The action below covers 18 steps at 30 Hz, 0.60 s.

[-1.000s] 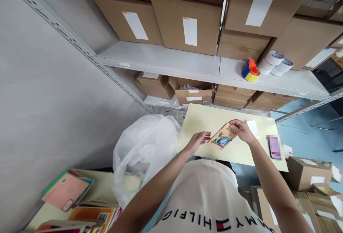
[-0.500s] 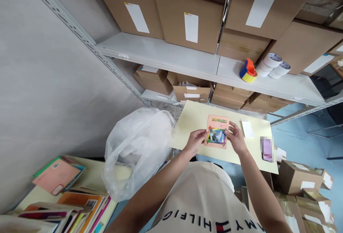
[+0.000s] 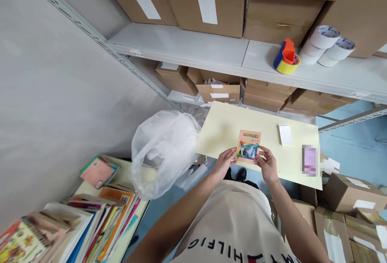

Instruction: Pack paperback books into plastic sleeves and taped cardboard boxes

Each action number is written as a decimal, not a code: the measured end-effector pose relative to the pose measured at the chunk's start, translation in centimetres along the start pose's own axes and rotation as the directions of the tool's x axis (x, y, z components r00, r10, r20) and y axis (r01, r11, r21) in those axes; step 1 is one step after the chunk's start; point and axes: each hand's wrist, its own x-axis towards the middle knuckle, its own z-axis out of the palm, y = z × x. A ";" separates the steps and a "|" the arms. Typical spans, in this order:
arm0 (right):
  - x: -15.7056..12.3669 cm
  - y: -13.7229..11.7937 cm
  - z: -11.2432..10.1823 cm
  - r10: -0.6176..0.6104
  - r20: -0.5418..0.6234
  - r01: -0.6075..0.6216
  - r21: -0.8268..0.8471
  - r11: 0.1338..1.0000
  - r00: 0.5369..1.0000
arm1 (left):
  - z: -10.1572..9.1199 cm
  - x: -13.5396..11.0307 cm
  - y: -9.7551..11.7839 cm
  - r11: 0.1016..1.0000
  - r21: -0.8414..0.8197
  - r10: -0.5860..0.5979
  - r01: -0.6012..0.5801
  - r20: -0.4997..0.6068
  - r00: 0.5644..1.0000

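Observation:
A thin pink book (image 3: 248,136) with a colourful picture on its cover is held between both hands over the pale yellow table. At its left edge, my left hand (image 3: 225,162) pinches the cover between thumb and fingers. My right hand (image 3: 267,163) grips the lower right edge, thumb on the front and other fingers curled beside it. To the right, a small white pad (image 3: 285,134) lies on the table (image 3: 225,124). Farther right is a blurred-out purple item (image 3: 310,160).
A white plastic bag (image 3: 166,150) bulges at the table's left. Several books (image 3: 102,218) stand in a row on a lower-left table. Cardboard boxes (image 3: 335,230) are stacked at lower right. The shelf (image 3: 187,47) ahead carries boxes, a tape dispenser (image 3: 287,58) and white tape rolls (image 3: 323,41).
My view has tilted downward and shifted, so more of the books at lower left shows. Both hands still hold the pink book; my right hand's grip sits slightly lower on its edge.

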 end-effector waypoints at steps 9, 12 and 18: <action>6.1 5.1 6.9 -0.013 0.040 0.021 -0.198 0.980 0.999 | -4.8 5.3 1.0 0.963 0.251 0.159 -0.092 -0.259 0.953; 9.1 7.7 10.5 -0.010 0.025 0.018 -0.301 0.953 1.000 | -7.6 9.1 1.9 0.909 0.407 0.228 -0.083 -0.323 0.918; 14.1 12.4 15.9 0.043 -0.026 -0.050 -0.468 0.883 0.999 | -13.0 16.1 2.7 0.682 0.730 0.275 -0.046 -0.197 0.941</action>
